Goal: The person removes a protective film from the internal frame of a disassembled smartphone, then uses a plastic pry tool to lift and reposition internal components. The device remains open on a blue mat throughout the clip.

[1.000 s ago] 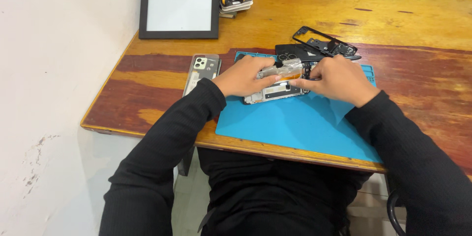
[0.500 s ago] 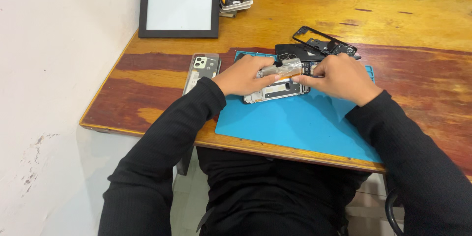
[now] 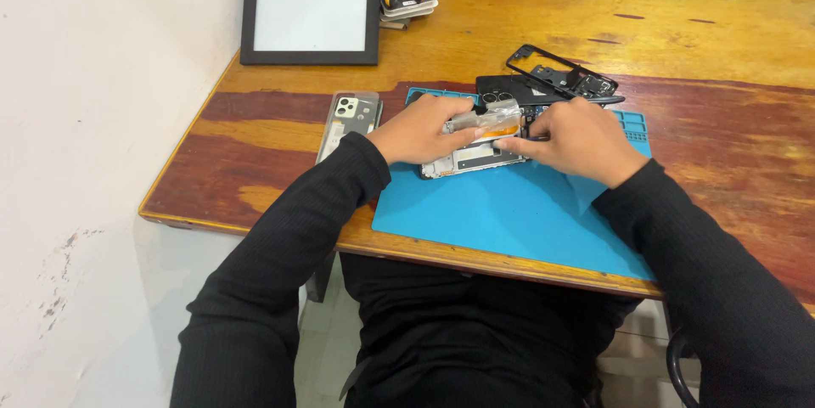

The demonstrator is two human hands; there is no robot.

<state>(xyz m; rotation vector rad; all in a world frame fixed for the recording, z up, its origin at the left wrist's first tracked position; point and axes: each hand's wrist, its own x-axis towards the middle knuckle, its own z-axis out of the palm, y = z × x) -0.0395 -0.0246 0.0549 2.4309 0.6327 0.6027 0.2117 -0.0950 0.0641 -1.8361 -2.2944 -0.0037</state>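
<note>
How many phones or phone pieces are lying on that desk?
4 that I can make out: the opened silver phone body under both hands, a grey back cover left of the blue mat, a black frame, and a black cover. More may be hidden.

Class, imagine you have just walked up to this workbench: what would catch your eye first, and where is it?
Most striking is the bright blue work mat on the wooden table, where the left hand and right hand press on an opened phone. A black phone frame lies behind them. A framed white panel leans at the wall.
</note>
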